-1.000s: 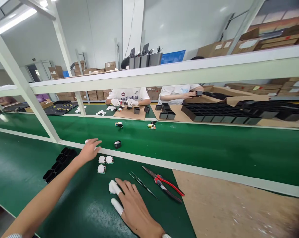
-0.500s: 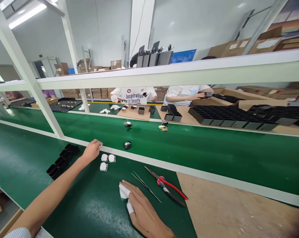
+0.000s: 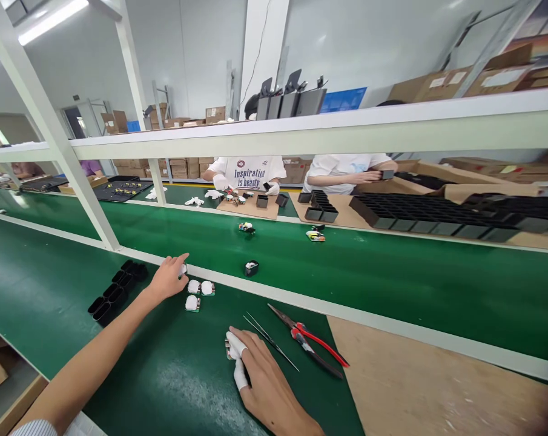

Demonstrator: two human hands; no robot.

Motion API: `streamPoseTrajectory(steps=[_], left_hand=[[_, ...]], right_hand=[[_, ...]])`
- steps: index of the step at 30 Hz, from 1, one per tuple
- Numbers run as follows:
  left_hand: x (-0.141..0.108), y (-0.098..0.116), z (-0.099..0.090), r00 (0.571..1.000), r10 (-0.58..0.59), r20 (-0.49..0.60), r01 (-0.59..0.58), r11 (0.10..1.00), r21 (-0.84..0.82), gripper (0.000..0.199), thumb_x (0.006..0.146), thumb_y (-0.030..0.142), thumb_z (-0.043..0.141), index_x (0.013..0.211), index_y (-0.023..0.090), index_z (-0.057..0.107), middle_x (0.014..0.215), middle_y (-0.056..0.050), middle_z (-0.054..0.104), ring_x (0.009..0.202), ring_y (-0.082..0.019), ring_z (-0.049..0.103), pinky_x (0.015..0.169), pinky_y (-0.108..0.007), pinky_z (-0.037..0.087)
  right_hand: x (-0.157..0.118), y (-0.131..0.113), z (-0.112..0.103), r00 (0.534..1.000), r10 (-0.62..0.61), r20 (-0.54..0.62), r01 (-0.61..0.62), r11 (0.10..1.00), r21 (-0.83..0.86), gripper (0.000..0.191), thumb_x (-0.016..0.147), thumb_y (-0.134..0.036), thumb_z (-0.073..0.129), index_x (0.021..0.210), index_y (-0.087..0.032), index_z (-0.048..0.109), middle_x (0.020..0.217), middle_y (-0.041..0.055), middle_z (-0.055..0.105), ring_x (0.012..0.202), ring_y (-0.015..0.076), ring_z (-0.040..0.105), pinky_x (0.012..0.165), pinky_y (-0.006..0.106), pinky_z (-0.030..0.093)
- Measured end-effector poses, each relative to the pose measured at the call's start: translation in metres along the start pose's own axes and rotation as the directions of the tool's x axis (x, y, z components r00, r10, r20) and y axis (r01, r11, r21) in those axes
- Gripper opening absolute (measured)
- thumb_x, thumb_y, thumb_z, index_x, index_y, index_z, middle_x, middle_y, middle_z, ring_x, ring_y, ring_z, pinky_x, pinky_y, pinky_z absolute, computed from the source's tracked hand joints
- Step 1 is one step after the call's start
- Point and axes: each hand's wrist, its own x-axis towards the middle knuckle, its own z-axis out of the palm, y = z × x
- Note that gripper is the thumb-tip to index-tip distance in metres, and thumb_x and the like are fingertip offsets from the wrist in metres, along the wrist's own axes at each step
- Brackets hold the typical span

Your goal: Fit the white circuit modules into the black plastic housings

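My left hand [image 3: 168, 277] is over the white rail at the belt's near edge, its fingers curled round a small white piece [image 3: 183, 270]. Three white-topped green boards [image 3: 192, 303] lie just right of it. My right hand [image 3: 262, 372], with white covers on thumb and forefinger, rests on the green bench, those fingertips closed on another white-topped board [image 3: 231, 348]. Tweezers [image 3: 271, 340] and red-handled pliers [image 3: 306, 339] lie beyond and to the right of that hand. Several black housings [image 3: 114, 293] stand in rows left of my left hand.
A white shelf beam [image 3: 274, 138] and slanted post [image 3: 80, 181] cross the view. On the green belt [image 3: 392, 272] sit a black housing [image 3: 251, 267] and small assemblies [image 3: 316, 235]. Cardboard [image 3: 437, 375] lies at right. Two people in white shirts work opposite.
The assemblies and black housing on the belt have shifted right. My left hand's forefinger has stretched out and the white piece shows more. My right hand has moved slightly with its board.
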Motion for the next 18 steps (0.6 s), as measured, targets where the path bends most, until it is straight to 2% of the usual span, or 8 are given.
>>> streamPoseTrajectory(steps=[3,6,8,10,12,15,18], left_hand=[[-0.024,0.005,-0.013,0.993,0.070,0.096,-0.070,0.998,0.004,0.071,0.076,0.013,0.072,0.146,0.021,0.061,0.121,-0.012,0.076,0.111,-0.033,0.069,0.103,-0.045,0.056],[-0.040,0.000,-0.031,0.986,0.095,0.135,-0.097,0.995,0.006,0.065,0.079,0.028,0.078,0.142,0.028,0.063,0.134,-0.006,0.072,0.112,-0.029,0.070,0.098,-0.039,0.060],[-0.045,-0.010,-0.046,0.994,0.056,0.089,-0.060,0.997,0.043,0.054,0.087,0.036,0.072,0.139,0.025,0.064,0.138,-0.009,0.069,0.120,-0.032,0.067,0.105,-0.045,0.057],[-0.049,-0.025,-0.063,1.000,-0.007,0.011,0.006,0.995,0.098,0.040,0.092,0.037,0.065,0.128,0.019,0.069,0.136,-0.016,0.067,0.131,-0.039,0.058,0.115,-0.058,0.046],[-0.051,-0.042,-0.075,0.996,-0.071,-0.053,0.078,0.983,0.164,0.031,0.092,0.037,0.063,0.113,0.017,0.073,0.131,-0.021,0.065,0.134,-0.047,0.052,0.114,-0.069,0.040],[-0.055,-0.059,-0.082,0.989,-0.130,-0.069,0.147,0.920,0.363,0.024,0.089,0.037,0.065,0.097,0.017,0.075,0.125,-0.022,0.066,0.129,-0.049,0.053,0.104,-0.066,0.048],[-0.054,-0.063,-0.079,0.990,-0.139,-0.040,0.141,0.874,0.465,0.022,0.093,0.033,0.060,0.091,0.017,0.075,0.126,-0.020,0.068,0.126,-0.045,0.056,0.102,-0.058,0.051]], right_hand=[[-0.001,0.000,-0.002,0.999,0.016,0.037,-0.016,1.000,0.015,0.060,0.094,-0.003,0.043,0.152,-0.019,0.045,0.151,0.0147,0.058,0.137,0.0267,0.059,0.108,0.047,0.059],[0.000,-0.002,-0.007,0.998,0.039,0.047,-0.040,0.999,0.015,0.059,0.096,-0.005,0.044,0.153,-0.020,0.044,0.154,0.0153,0.055,0.137,0.0260,0.059,0.109,0.046,0.058],[0.002,-0.004,-0.011,0.998,0.047,0.046,-0.047,0.999,-0.009,0.055,0.097,-0.007,0.046,0.151,-0.018,0.047,0.152,0.0158,0.056,0.137,0.0275,0.058,0.111,0.048,0.056],[0.005,-0.006,-0.014,0.997,0.056,0.046,-0.055,0.998,-0.026,0.046,0.097,-0.008,0.048,0.142,-0.016,0.055,0.145,0.0157,0.060,0.132,0.0290,0.060,0.110,0.051,0.055],[0.007,-0.006,-0.016,0.997,0.062,0.052,-0.060,0.998,-0.022,0.034,0.098,-0.009,0.051,0.129,-0.017,0.062,0.134,0.0142,0.065,0.124,0.0289,0.062,0.105,0.051,0.056],[0.010,-0.007,-0.015,0.996,0.071,0.058,-0.071,0.997,-0.001,0.025,0.099,-0.010,0.053,0.119,-0.019,0.066,0.122,0.0118,0.068,0.116,0.0273,0.062,0.098,0.048,0.057],[0.011,-0.007,-0.015,0.994,0.093,0.062,-0.094,0.996,0.010,0.027,0.102,-0.013,0.055,0.127,-0.020,0.062,0.119,0.0109,0.068,0.112,0.0264,0.062,0.096,0.047,0.056]])
